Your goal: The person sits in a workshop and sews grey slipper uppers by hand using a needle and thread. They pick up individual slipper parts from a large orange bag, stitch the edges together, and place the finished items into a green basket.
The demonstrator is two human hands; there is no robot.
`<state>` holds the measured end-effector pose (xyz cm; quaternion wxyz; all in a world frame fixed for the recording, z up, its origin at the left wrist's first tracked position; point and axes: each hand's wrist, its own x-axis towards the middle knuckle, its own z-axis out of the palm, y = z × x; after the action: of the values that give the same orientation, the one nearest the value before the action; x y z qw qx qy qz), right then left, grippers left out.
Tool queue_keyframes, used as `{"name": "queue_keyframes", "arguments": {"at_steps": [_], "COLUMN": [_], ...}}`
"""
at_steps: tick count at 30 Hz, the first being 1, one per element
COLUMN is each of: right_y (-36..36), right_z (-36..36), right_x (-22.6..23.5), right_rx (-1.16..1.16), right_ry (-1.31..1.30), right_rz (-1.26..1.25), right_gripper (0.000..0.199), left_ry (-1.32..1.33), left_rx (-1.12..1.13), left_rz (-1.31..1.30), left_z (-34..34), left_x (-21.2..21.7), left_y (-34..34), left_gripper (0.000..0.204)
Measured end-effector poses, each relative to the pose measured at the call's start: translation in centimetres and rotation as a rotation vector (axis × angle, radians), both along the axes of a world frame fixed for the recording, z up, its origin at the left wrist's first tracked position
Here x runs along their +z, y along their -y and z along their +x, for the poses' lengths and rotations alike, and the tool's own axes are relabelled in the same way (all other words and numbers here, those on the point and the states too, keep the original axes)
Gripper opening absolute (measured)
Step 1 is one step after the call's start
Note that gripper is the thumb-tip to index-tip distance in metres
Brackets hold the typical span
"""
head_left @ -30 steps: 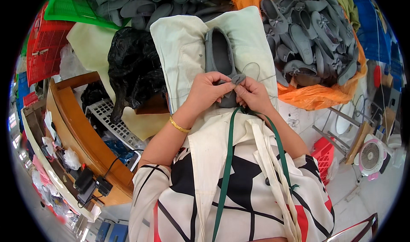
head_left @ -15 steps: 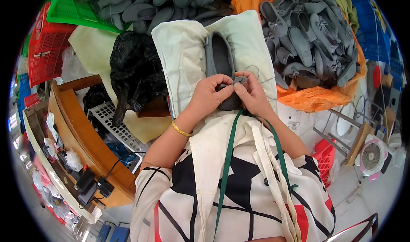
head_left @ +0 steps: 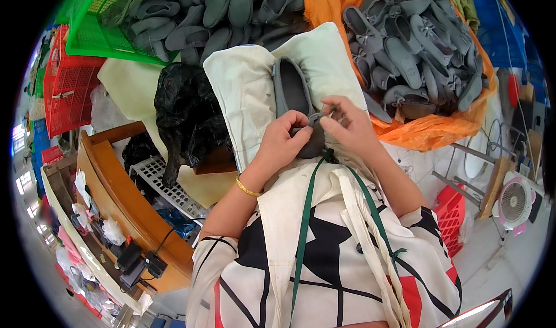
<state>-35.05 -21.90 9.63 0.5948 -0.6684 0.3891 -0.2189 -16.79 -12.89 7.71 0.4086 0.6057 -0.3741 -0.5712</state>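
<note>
A grey slip-on shoe (head_left: 293,90) lies on a white padded cloth cushion (head_left: 243,67) in front of me, its toe toward my body. My left hand (head_left: 282,138), a gold-coloured bangle on its wrist, is closed at the left of the toe, finger and thumb gripping the shoe near its small grey bow (head_left: 316,119). To the right of the bow, my right hand (head_left: 352,125) is raised a little, its fingers curled and thumb close to the bow. Whatever it pinches is too small to make out. Both hands partly cover the toe.
Many grey shoes fill a green basket (head_left: 110,47) at the back and an orange sack (head_left: 428,134) at the right. On the left are a black plastic bag (head_left: 188,114) and a curved wooden drawer (head_left: 130,192). A small fan (head_left: 514,203) stands far right.
My right hand has come away from the bow, its fingers now lifted and looser. My left hand stays at the toe. The whole view has shifted slightly.
</note>
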Motion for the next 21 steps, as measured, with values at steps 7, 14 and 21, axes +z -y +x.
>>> {"name": "queue_keyframes", "arguments": {"at_steps": [7, 14, 21], "right_y": [0.9, -0.1, -0.2], "right_z": [0.9, 1.7, 1.9], "right_x": [1.7, -0.2, 4.8], "right_rx": [0.2, 0.149, -0.022], "right_ry": [-0.094, 0.031, 0.335], "right_rz": [-0.703, -0.86, -0.118], "right_gripper": [0.014, 0.005, 0.007], "left_ry": [0.216, 0.24, 0.315], "left_rx": [-0.05, -0.012, -0.07], "left_rz": [-0.137, -0.236, -0.249], "left_z": [-0.1, -0.4, -0.7], "left_x": [1.7, 0.7, 0.9], "left_y": [0.2, -0.9, -1.3], "left_gripper": [0.016, 0.016, 0.017]}}
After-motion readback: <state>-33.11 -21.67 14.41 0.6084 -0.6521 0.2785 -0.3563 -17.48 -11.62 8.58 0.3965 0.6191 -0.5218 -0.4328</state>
